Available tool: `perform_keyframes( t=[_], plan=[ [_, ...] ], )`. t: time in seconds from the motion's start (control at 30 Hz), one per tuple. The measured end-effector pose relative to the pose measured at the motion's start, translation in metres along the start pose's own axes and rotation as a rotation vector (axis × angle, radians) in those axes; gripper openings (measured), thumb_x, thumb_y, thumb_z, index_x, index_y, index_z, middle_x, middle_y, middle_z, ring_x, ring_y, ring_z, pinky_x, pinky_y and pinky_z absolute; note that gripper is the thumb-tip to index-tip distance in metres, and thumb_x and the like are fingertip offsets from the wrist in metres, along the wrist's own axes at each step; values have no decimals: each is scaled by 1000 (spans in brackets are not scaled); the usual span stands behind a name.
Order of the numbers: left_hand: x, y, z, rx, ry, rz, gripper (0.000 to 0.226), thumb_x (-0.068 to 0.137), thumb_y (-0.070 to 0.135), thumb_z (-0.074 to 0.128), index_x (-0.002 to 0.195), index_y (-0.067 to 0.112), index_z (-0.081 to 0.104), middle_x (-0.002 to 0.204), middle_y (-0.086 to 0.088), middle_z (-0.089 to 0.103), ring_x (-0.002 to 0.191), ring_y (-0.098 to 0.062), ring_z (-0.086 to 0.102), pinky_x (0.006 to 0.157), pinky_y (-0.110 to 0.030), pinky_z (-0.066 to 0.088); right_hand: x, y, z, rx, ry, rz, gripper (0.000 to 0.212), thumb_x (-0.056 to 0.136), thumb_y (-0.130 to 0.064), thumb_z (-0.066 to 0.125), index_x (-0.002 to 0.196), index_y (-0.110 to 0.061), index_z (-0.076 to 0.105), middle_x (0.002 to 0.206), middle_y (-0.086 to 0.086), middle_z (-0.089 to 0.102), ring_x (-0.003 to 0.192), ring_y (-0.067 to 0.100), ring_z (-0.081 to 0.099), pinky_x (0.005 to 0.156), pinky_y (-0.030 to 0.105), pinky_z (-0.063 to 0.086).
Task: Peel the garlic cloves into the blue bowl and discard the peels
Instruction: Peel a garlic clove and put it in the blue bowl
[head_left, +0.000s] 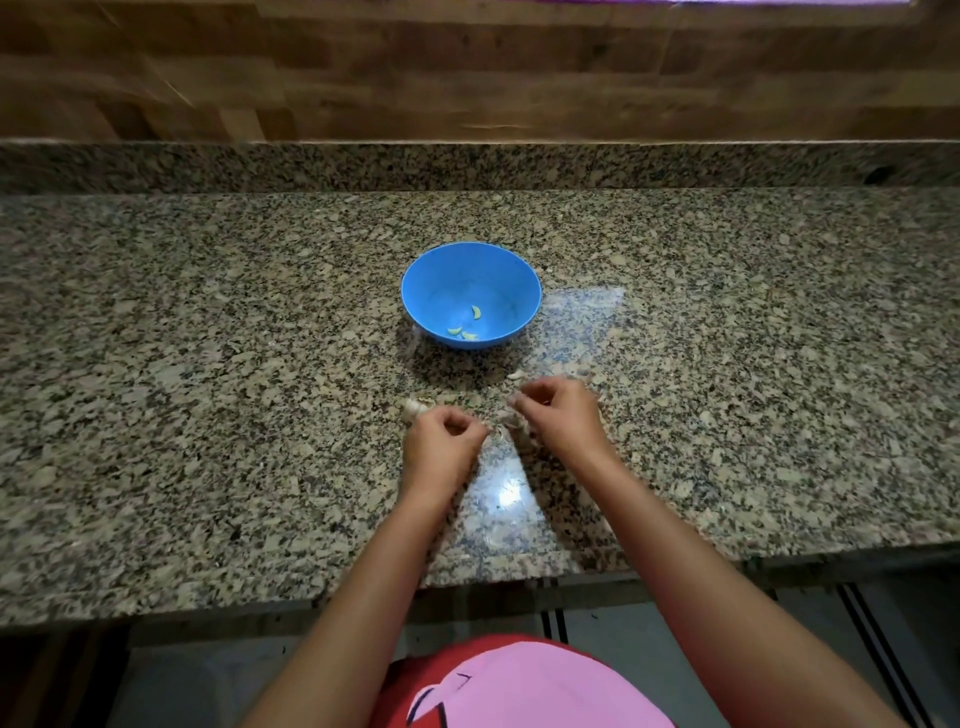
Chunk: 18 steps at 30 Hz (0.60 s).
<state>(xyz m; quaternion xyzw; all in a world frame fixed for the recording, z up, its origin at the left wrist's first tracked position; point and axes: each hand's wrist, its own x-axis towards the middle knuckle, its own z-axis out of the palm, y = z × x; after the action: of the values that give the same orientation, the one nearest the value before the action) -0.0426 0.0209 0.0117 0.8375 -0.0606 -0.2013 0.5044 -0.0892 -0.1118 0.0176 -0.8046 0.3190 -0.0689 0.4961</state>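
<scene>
A blue bowl (415, 291) stands on the granite counter with three peeled pale cloves (464, 331) in its bottom. In front of it my left hand (441, 439) has its fingers curled and pinches something small and pale, too blurred to name. My right hand (558, 410) is curled too, pinching what looks like a bit of garlic skin. Between the two hands lie pale garlic pieces and peels (504, 423). A garlic bulb piece (414, 408) sits just left of my left hand. One unpeeled clove (516, 374) lies near the bowl.
The granite counter (208, 389) runs wide to both sides, with a raised granite lip and a wooden wall (467, 78) behind. The counter's front edge (156, 608) is close to my body.
</scene>
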Motion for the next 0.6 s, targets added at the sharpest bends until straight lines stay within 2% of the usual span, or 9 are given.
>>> perform_keyframes(
  t=[0.07, 0.13, 0.2, 0.33, 0.47, 0.53, 0.6],
  plan=[
    [0, -4, -2, -44, 21, -33, 10, 84, 21, 66, 85, 12, 66, 84, -4, 69, 79, -20, 65, 69, -32, 54, -9, 2, 6, -216, -64, -81, 33, 83, -28, 70, 108, -6, 65, 103, 4, 60, 96, 18, 57, 88, 30, 48],
    [0, -5, -3, -83, 32, -62, 11, 83, 22, 67, 80, 12, 66, 83, -6, 69, 81, -24, 66, 76, -38, 56, -15, 4, 14, -415, -81, -170, 29, 86, -26, 67, 108, -7, 63, 105, 5, 53, 103, 18, 47, 92, 31, 41],
    [0, -7, -2, -135, 34, -84, 9, 82, 19, 67, 77, 12, 65, 82, -8, 70, 83, -26, 67, 80, -43, 56, -22, 4, 23, -491, -64, -278, 17, 90, -16, 58, 103, -5, 63, 104, 7, 53, 104, 21, 44, 87, 29, 37],
    [-7, -7, -3, -259, 40, -108, 14, 84, 14, 66, 70, 13, 62, 70, -6, 66, 73, -24, 63, 83, -46, 55, -31, 5, 30, -564, -76, -423, 14, 90, -4, 50, 93, 0, 62, 98, 12, 56, 95, 23, 44, 72, 25, 27],
    [-26, -11, -15, -405, 73, -145, 13, 86, 5, 62, 75, 10, 61, 73, -7, 65, 70, -19, 62, 81, -40, 54, -34, 1, 28, -458, -69, -396, 12, 90, -5, 53, 90, 0, 64, 93, 11, 57, 93, 23, 50, 75, 28, 38],
    [-38, -16, -27, -475, 100, -158, 9, 87, 7, 62, 79, 11, 61, 74, -7, 66, 68, -16, 63, 76, -36, 54, -42, -10, 33, -296, -65, -293, 10, 88, -5, 57, 90, -3, 67, 91, 7, 62, 88, 19, 56, 79, 29, 46],
    [-52, -27, -45, -594, 147, -184, 12, 89, 7, 60, 77, 9, 59, 69, -7, 65, 60, -12, 62, 65, -26, 53, -52, -22, 46, -87, -102, -153, 10, 84, -3, 61, 83, -7, 69, 81, 3, 66, 77, 14, 60, 76, 30, 49]
  ],
)
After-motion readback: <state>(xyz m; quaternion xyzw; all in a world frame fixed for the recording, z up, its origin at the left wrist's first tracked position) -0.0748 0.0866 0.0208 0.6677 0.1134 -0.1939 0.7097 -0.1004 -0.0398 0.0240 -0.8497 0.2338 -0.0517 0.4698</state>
